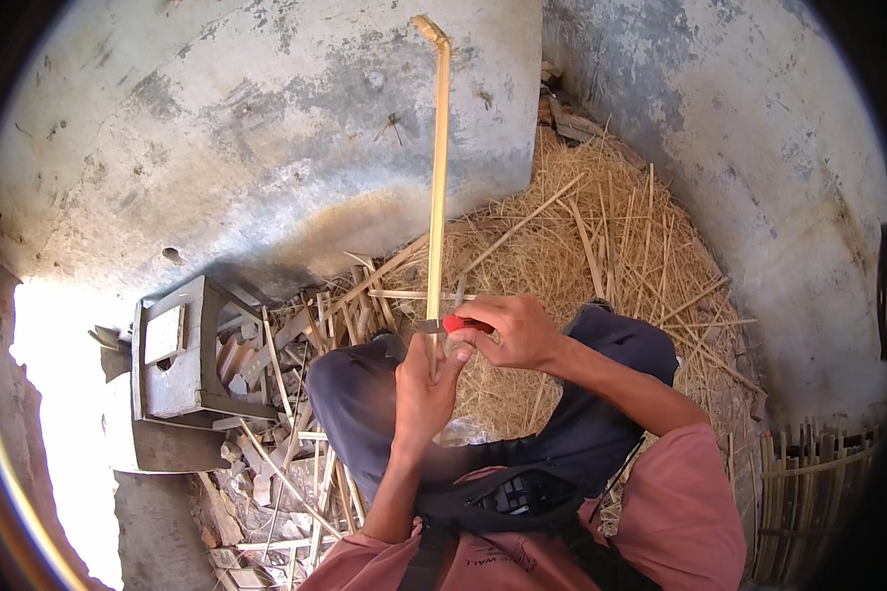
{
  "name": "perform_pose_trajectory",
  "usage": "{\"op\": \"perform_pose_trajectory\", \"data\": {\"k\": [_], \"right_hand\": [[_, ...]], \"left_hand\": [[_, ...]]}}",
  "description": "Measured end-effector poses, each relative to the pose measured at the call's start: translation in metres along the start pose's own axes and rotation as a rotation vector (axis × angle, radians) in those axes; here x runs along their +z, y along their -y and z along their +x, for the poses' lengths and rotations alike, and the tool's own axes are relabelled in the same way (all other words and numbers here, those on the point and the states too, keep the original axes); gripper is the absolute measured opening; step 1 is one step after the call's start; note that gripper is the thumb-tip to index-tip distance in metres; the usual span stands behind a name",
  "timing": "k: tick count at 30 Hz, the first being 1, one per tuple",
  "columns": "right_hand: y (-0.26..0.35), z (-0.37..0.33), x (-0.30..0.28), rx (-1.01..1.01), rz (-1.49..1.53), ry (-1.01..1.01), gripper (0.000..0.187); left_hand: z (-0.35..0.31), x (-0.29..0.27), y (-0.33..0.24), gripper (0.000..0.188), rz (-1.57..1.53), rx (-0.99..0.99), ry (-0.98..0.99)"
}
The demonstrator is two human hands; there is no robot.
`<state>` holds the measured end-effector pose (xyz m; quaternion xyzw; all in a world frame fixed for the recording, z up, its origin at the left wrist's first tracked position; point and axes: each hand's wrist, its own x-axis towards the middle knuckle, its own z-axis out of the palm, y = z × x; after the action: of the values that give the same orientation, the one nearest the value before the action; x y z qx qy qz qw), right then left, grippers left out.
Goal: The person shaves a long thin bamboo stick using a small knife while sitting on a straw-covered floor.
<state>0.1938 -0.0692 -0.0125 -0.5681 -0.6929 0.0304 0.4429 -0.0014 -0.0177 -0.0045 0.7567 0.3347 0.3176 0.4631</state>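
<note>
A long, pale bamboo strip (440, 167) stands almost upright in front of me, its top end (430, 30) bent over to the left. My left hand (426, 394) is closed around its lower part, thumb raised alongside. In my right hand (514, 331) is a knife with a red handle (455, 323). Its short grey blade (429, 326) lies across the strip, just above the left hand's fingers. Both hands meet between my bent knees. The strip's lowest end is hidden by the left hand.
Straw-like shavings and loose strips (601, 227) cover the floor ahead. A battered grey wooden box (175, 394) stands at left beside rubble and sticks. Stained walls (296, 108) rise ahead and to the right. A slatted bamboo piece (813, 492) leans at the lower right.
</note>
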Motion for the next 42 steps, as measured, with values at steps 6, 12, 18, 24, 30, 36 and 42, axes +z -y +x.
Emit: {"op": "perform_pose_trajectory", "data": {"k": [6,12,18,24,30,36,42], "right_hand": [[0.002,0.004,-0.003,0.036,-0.008,-0.007,0.027],[-0.013,0.014,-0.009,0.070,-0.027,-0.069,0.024],[-0.039,0.032,-0.026,0.129,-0.041,-0.137,0.027],[-0.061,0.040,-0.035,0.201,-0.056,-0.152,0.030],[-0.089,0.050,-0.047,0.262,-0.131,-0.107,0.035],[-0.135,0.054,-0.060,0.381,-0.183,-0.135,0.041],[-0.153,0.054,-0.072,0.402,-0.239,-0.140,0.045]], "left_hand": [[-0.001,-0.005,-0.003,0.039,0.004,-0.013,0.006],[-0.012,-0.008,0.006,0.043,0.053,-0.031,0.036],[-0.036,-0.019,0.006,0.044,0.080,-0.143,0.114],[-0.058,-0.031,0.012,0.044,0.112,-0.203,0.170],[-0.079,-0.043,0.007,0.040,0.108,-0.252,0.181],[-0.102,-0.056,0.000,0.040,0.061,-0.253,0.201],[-0.119,-0.064,0.007,0.039,0.106,-0.301,0.254]]}}
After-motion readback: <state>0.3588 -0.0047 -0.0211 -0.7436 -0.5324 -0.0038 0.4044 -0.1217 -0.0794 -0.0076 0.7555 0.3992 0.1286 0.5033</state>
